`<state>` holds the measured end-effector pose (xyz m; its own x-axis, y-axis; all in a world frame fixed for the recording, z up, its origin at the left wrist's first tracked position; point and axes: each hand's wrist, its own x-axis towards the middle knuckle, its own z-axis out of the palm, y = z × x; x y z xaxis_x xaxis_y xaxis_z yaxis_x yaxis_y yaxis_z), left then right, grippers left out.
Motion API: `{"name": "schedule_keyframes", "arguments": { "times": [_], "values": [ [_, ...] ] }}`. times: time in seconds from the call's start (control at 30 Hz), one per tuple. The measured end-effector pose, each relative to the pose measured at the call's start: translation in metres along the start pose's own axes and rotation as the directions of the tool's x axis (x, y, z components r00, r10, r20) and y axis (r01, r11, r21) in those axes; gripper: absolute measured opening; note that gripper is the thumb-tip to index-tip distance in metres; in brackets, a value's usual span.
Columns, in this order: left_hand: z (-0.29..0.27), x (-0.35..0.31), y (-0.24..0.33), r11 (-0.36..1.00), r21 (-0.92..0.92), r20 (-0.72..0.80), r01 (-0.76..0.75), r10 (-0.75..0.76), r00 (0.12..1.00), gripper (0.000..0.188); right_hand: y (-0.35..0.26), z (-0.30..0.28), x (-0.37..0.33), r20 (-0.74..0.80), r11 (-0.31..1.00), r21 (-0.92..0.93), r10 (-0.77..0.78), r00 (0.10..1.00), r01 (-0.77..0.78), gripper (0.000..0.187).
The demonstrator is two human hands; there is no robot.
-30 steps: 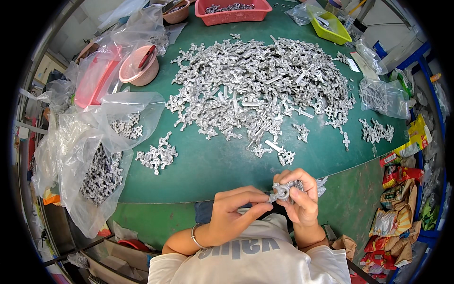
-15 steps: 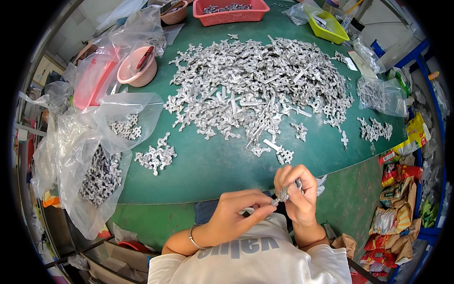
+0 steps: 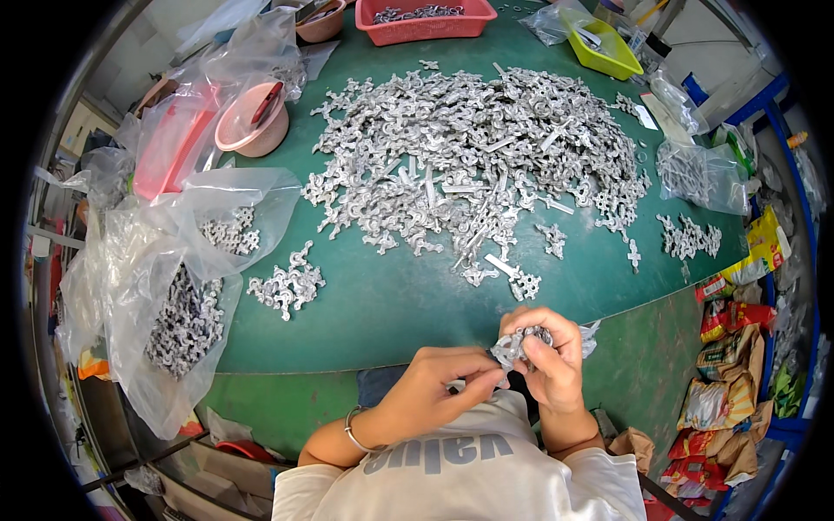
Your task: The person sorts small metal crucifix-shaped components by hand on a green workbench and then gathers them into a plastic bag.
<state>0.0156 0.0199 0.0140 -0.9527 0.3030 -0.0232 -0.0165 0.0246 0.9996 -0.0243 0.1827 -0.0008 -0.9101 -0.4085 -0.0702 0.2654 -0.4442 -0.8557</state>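
Observation:
Both hands meet just below the front edge of the green table (image 3: 391, 321). My right hand (image 3: 552, 365) grips a small grey metal casting (image 3: 512, 346) with branching arms. My left hand (image 3: 443, 382) pinches the same casting from the left with its fingertips. A large heap of grey metal castings (image 3: 469, 165) covers the middle of the table beyond the hands. A small cluster of castings (image 3: 287, 285) lies to the left of it.
A clear plastic bag (image 3: 174, 295) holding castings hangs over the table's left edge. At the back stand a pink bowl (image 3: 252, 126), a red basket (image 3: 426, 22) and a yellow tray (image 3: 604, 43). Another bag of parts (image 3: 695, 174) lies right. Snack packets (image 3: 730, 382) pile beside the table.
The hands have turned the casting between them, and the right fingers have closed further over it. The heap and bags have not moved.

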Motion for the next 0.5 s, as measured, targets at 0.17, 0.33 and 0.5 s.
{"name": "schedule_keyframes", "arguments": {
  "times": [0.17,0.33,0.5],
  "values": [
    [-0.0015,0.0009,0.001,1.0,-0.016,0.027,0.004,-0.003,1.0,0.01,0.0039,-0.0068,0.0011,0.047,0.998,0.062,-0.022,0.999,0.019,0.015],
    [-0.0015,0.0003,0.0001,1.0,-0.019,0.024,-0.002,0.003,1.0,0.01,0.0054,-0.0055,0.0017,0.05,0.996,0.071,-0.064,0.997,0.06,0.014],
    [0.0002,-0.0006,-0.0011,1.0,-0.023,0.0,-0.02,0.02,1.0,0.01,0.007,-0.0067,0.0021,0.064,0.992,0.044,-0.125,0.99,0.122,0.013]
  ]
}}
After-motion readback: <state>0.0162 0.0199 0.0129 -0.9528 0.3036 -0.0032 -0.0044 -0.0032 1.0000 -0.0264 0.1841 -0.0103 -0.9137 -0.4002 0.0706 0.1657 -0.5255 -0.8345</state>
